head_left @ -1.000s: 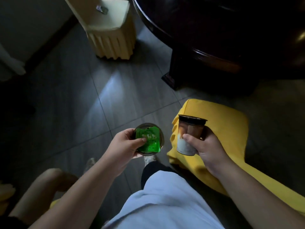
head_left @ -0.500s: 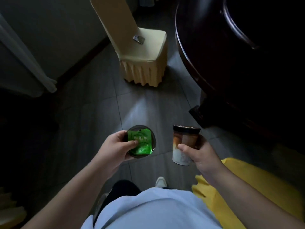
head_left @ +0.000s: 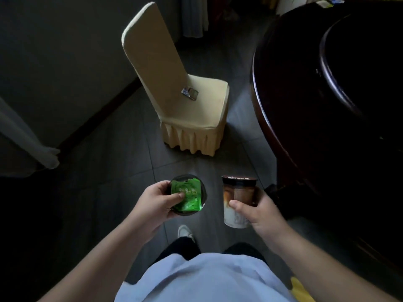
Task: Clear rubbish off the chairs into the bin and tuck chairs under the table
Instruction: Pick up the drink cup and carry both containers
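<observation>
The left hand (head_left: 157, 202) gripped a round lid (head_left: 189, 195), thumb pinning a green sachet (head_left: 187, 194); the right hand (head_left: 257, 211) wrapped a cup (head_left: 237, 201); a small, likely light, crinkly foil wrapper (head_left: 190, 93) lay on the chair (head_left: 192, 105), best pinched by its edge.

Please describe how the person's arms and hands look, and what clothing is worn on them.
Both forearms are bare; no sleeve reaches the wrists. The left hand and right hand show no glove, ring or watch. A light blue shirt covers the torso.
</observation>
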